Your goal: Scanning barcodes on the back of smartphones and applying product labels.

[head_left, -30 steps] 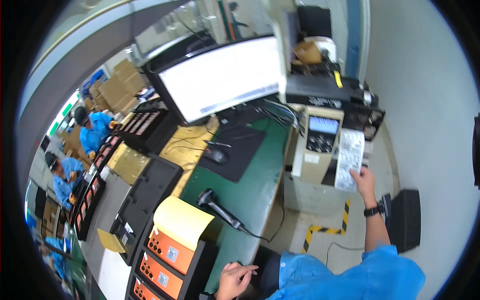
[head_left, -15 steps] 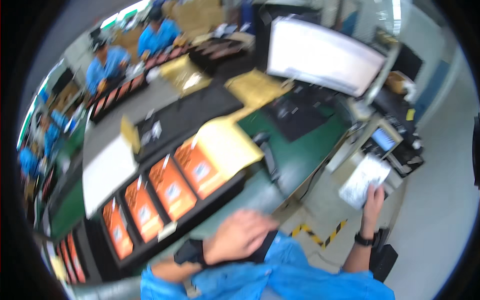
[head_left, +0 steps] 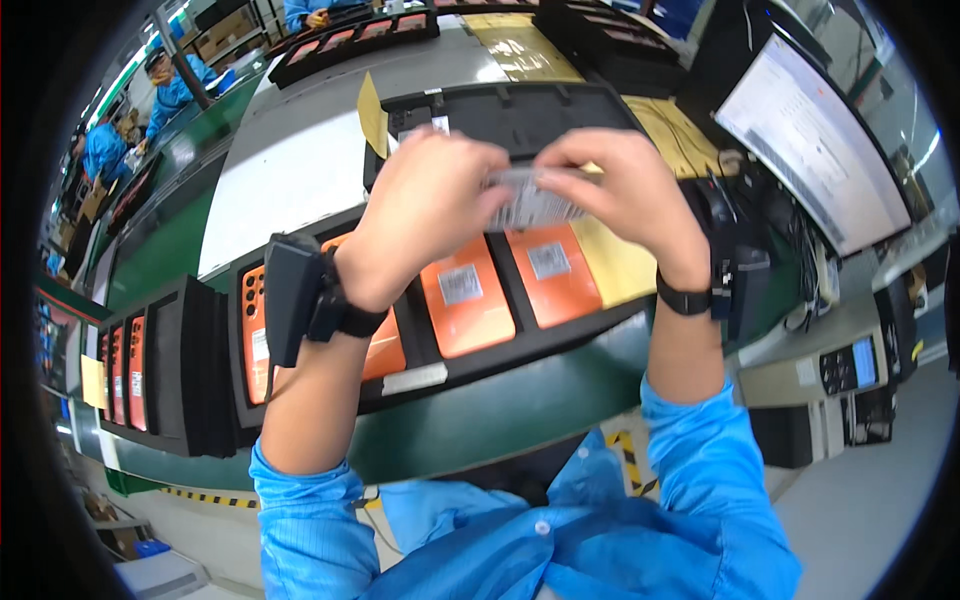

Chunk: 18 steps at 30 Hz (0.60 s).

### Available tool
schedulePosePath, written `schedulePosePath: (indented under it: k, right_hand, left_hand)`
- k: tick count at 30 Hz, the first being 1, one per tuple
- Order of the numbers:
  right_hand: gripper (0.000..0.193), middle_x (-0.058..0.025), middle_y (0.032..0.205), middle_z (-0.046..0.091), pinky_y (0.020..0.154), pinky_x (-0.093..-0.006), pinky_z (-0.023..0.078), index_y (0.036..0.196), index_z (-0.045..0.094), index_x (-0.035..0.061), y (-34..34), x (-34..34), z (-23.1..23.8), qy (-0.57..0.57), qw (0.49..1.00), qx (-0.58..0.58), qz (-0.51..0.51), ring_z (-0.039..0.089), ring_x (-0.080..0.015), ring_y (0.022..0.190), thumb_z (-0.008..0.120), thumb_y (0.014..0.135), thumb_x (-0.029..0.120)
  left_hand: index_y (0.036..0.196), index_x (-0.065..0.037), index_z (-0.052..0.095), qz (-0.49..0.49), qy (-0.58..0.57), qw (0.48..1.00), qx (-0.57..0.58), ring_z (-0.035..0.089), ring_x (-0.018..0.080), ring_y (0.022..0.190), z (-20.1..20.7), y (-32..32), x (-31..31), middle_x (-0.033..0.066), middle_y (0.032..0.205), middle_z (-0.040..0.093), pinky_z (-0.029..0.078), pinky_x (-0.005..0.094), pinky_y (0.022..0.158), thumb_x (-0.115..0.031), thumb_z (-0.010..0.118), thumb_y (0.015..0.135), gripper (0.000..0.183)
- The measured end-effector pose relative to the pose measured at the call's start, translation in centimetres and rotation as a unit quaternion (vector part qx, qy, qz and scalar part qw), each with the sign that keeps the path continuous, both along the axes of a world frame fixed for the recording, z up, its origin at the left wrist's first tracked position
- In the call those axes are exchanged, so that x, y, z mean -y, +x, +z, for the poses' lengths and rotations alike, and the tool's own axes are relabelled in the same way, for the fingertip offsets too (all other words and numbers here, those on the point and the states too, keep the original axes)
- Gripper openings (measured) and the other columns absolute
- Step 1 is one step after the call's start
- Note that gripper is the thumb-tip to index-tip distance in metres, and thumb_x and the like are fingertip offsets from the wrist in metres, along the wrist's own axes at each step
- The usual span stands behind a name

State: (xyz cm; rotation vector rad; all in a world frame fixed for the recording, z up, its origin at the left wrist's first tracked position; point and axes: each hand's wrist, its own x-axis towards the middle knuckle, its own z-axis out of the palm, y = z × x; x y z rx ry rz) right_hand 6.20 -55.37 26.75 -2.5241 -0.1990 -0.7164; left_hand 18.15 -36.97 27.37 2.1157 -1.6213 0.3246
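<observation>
Both of my hands are raised above a black foam tray (head_left: pixel 496 366) holding several orange phones (head_left: pixel 466 312), their backs up with pale labels on them. Between the hands stretches a pale sheet of barcode labels (head_left: pixel 535 208), slightly blurred. My left hand (head_left: pixel 432 190) has its fingers closed at the sheet's left end. At the other end my right hand (head_left: pixel 618 188) pinches it between thumb and fingers. Part of the tray's phones is covered by my left forearm. A yellow sheet (head_left: pixel 618 262) lies over the tray's right end.
Behind stands another black tray (head_left: pixel 540 105) with a yellow card (head_left: pixel 372 115) upright at its left. A monitor (head_left: pixel 815 145) and a label printer (head_left: pixel 835 370) are at right. At left sits a black tray (head_left: pixel 165 375) of reddish phones. Co-workers (head_left: pixel 180 90) are farther back.
My right hand has brought the label sheet from beside the printer to above the phone tray. My left hand has risen from the table's edge to hold it too. The view has turned left.
</observation>
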Motion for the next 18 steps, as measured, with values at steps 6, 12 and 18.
schedulePosePath:
  k: [6,12,18]
  right_hand:
    - [0.017,-0.0045,0.087,0.071,0.069,-0.0227,0.051,0.098,0.072,-0.0039,1.2,1.6,-6.7,0.354,0.927,-0.123,-0.013,0.064,-0.0074,0.078,0.072,0.09,0.011]
    - [0.014,-0.0042,0.087,0.07,0.069,-0.0219,0.051,0.099,0.07,-0.0039,1.9,0.8,-5.9,0.364,0.927,-0.087,-0.009,0.063,-0.0072,0.079,0.068,0.09,0.007]
    - [0.011,-0.0047,0.083,0.071,0.069,-0.0231,0.051,0.093,0.071,-0.0022,2.0,0.0,-6.0,0.251,0.966,-0.016,-0.062,0.065,-0.0092,0.076,0.07,0.086,0.007]
  left_hand:
    - [0.094,0.002,0.072,-0.002,0.042,0.99,-0.134,0.068,0.0351,0.073,-3.4,2.7,-0.4,0.0204,0.082,0.07,0.054,0.0389,0.07,-0.013,0.072,0.079,0.021]
    - [0.093,0.001,0.072,0.05,0.015,0.994,-0.095,0.067,0.0353,0.072,-4.5,2.3,0.7,0.0191,0.079,0.068,0.053,0.0407,0.068,-0.013,0.069,0.081,0.018]
    - [0.089,-0.005,0.071,0.025,-0.006,1.0,0.0,0.065,0.0317,0.079,-5.3,1.0,1.7,0.0112,0.079,0.068,0.051,0.0422,0.072,-0.014,0.069,0.082,0.012]
